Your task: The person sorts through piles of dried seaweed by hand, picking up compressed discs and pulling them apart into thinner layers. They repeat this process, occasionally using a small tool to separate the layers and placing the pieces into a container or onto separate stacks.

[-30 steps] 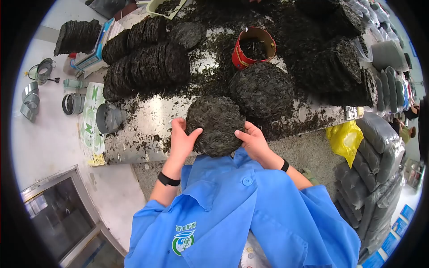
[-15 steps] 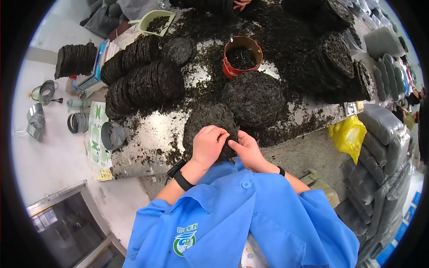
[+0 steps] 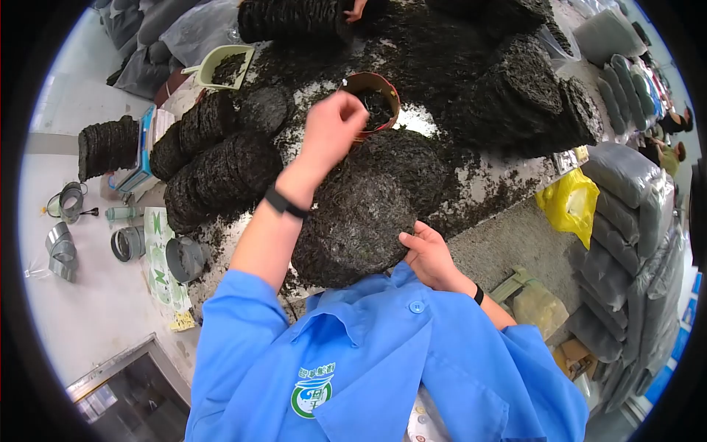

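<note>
A dark, round, matted cake that looks like dried seaweed (image 3: 361, 217) is tilted up in front of my chest. My right hand (image 3: 431, 256) pinches its right edge between thumb and fingers. Over the near left rim of a red tub (image 3: 394, 110), my left hand (image 3: 333, 127) has its thumb and fingertips curled together. Whatever they may hold is too small to make out. Dark scraps lie inside the tub. Another round cake (image 3: 416, 166) lies flat behind the held one, partly covered by it.
Rows of stacked cakes (image 3: 224, 173) stand at the left, with larger piles (image 3: 508, 96) at the right. A pale dustpan (image 3: 224, 66) holds dark crumbs. Grey rings (image 3: 185, 258) sit near the left table edge. A yellow bag (image 3: 571, 202) hangs at the right. Another person's hand (image 3: 356, 9) shows at the top.
My left hand has left the cake and moved up and away to the red tub. The cake is now raised and tilted, with my right hand at its edge. The view has shifted slightly.
</note>
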The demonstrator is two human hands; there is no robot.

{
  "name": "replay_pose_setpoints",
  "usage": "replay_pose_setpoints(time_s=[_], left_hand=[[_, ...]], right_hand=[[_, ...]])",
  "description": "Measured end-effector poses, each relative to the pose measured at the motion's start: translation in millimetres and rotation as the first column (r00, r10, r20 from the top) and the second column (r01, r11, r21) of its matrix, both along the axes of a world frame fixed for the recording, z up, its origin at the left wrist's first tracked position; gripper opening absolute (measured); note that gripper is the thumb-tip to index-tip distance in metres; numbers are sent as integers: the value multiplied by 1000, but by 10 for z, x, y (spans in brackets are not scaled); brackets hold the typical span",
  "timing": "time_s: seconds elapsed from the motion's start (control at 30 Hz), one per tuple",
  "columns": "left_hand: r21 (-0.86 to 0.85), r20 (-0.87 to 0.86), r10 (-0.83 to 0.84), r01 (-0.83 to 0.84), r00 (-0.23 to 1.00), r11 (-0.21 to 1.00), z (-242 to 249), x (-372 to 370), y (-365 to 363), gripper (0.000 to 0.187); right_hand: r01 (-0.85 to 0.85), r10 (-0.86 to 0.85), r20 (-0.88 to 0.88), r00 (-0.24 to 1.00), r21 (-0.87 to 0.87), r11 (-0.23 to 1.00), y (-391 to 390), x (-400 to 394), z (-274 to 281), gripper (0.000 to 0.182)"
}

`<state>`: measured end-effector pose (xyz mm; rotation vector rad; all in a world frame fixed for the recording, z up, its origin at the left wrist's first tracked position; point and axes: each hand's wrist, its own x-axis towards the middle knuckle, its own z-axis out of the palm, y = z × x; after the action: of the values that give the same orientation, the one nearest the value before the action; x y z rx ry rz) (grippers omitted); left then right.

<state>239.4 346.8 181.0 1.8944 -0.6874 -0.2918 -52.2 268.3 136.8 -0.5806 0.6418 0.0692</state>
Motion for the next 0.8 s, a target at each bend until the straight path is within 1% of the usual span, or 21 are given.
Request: replay_pose_setpoints(time_s=[0.03,0.07,0.1,0.13,0.17,0.2,0.23,0.27,0.3,0.33,0.37,0.4,0.43,0.47,0.5,0.57,0.6,0.67,0.7,0.77,0.8], left_hand=[[55,237,51,-66,970,996,-77,182,-59,15],[46,236,54,-66,970,997,27,187,-68,15],[285,270,42,-122,962,951,233,175,-73,21],[510,298,23,-179,954,841,363,149,-41,27],[385,195,119,-188,974,904,391,66,78,31],[258,76,197,-210,978,943,404,-46,263,34],[161,204,239,-273,949,948,287,-139,490,32],[140,174,300,-325,938,935,198,-273,748,27],[104,208,352,-378,913,920,-34,-396,1030,19],[191,201,380,-417,903,889,-294,-554,1341,17],[431,225,352,-416,909,801,-517,-750,1659,33],[544,238,328,-405,914,735,-760,-1031,1937,59],[693,222,323,-382,920,612,-937,-1291,2129,81],[754,164,296,-313,941,577,-948,-1500,2202,89],[787,99,302,-260,948,559,-951,-1631,2192,88],[729,120,393,-349,912,589,-1037,-1766,2166,83],[728,114,398,-349,910,590,-1023,-1773,2115,83],[672,230,371,-423,900,608,-895,-1776,2045,76],[673,230,381,-429,895,603,-873,-1768,2061,76],[565,97,506,-466,857,681,-818,-1739,2131,70],[416,-160,578,-476,800,775,-734,-1693,2158,54]], right_hand=[[22,-22,10,1000,35,999,-37,-1,49,21],[22,-22,11,1000,26,999,-77,-12,99,21],[49,-46,38,998,-78,996,-134,-16,150,24],[77,-66,68,995,-173,982,-187,-7,201,27],[76,-66,67,996,-170,982,-219,2,286,27],[110,-7,178,984,-577,809,-248,17,393,34],[178,93,251,964,-861,477,-288,34,471,42],[206,396,189,898,-979,1,-471,121,485,55],[192,556,14,831,-945,-264,-532,233,514,59],[165,572,-49,819,-934,-316,-496,238,483,56],[136,583,-115,804,-919,-370,-446,220,435,54],[167,621,-55,782,-941,-293,-409,170,390,53],[194,659,4,752,-957,-216,-370,112,321,52],[168,671,40,740,-978,-127,-262,30,187,49],[137,714,44,699,-988,-73,-134,-21,44,53],[48,843,-18,537,-998,-51,144,-44,-343,68],[43,846,-23,533,-998,-55,248,21,-356,68],[52,860,-219,460,-961,-272,402,156,-373,89],[54,866,-218,450,-961,-271,427,198,-361,89],[36,817,-389,425,-895,-444,491,291,-306,103],[73,836,-342,429,-910,-409,498,320,-293,99]])
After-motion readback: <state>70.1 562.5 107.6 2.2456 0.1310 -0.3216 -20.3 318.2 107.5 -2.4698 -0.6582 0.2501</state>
